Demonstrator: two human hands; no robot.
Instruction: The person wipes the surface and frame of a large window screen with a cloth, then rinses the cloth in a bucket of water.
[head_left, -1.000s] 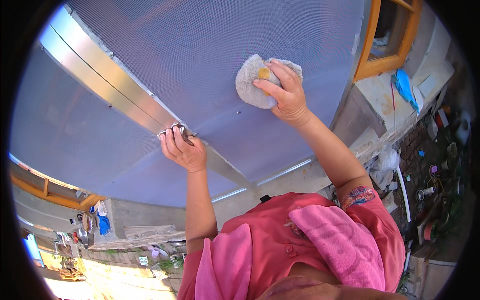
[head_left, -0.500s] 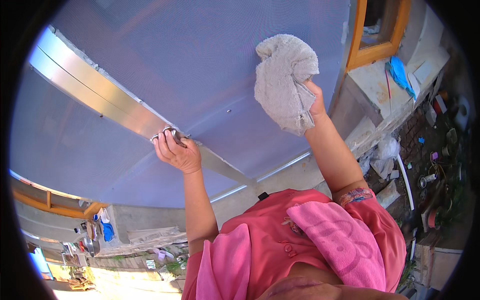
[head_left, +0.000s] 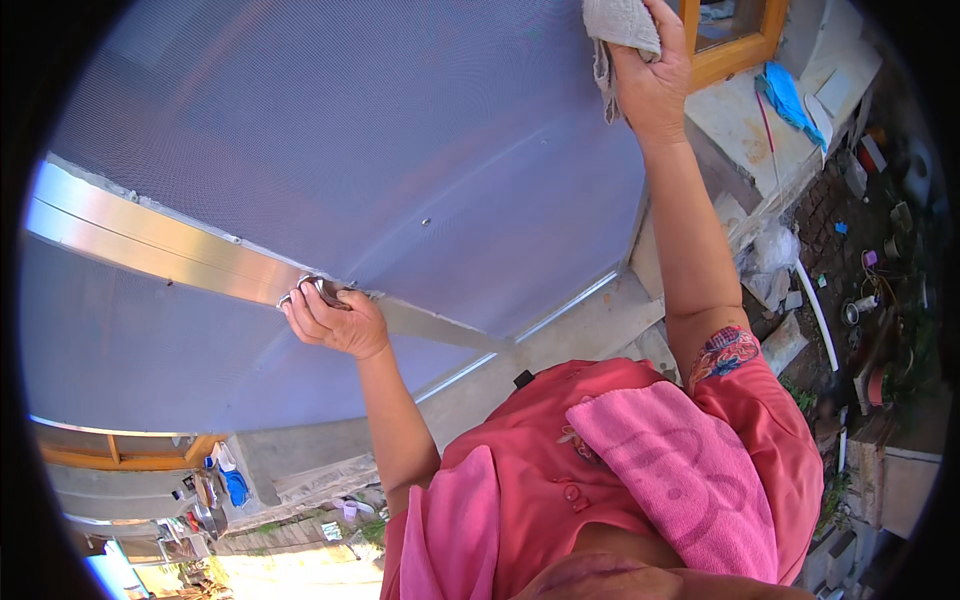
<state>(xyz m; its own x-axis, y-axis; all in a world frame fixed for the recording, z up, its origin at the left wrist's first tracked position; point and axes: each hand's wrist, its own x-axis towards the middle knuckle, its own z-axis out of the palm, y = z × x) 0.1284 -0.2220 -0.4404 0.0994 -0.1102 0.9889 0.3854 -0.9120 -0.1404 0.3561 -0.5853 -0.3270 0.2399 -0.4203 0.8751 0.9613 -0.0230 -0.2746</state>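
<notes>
At the upper right, my right hand (head_left: 655, 95) is closed round a bunched grey cloth (head_left: 622, 25), held against the bluish mesh screen (head_left: 380, 130); the top of the cloth runs out of the picture. My left hand (head_left: 345, 325) has its fingers curled round a shiny metal handle (head_left: 326, 290) on the screen's silvery metal frame bar (head_left: 160, 235). Much of the handle is hidden by the fingers. A pink towel (head_left: 680, 470) hangs round my neck over a red shirt.
To the right of the screen is an orange-framed window (head_left: 738, 60), with a blue cloth or glove-like item (head_left: 790, 105) on the concrete sill (head_left: 745, 140). Below it, a white pipe (head_left: 818, 315) and assorted clutter lie on the ground. Another wooden frame (head_left: 120, 455) shows at lower left.
My right hand has moved up and a little to the right with the grey cloth, along the screen. The left hand keeps its grip on the handle; the view has shifted slightly.
</notes>
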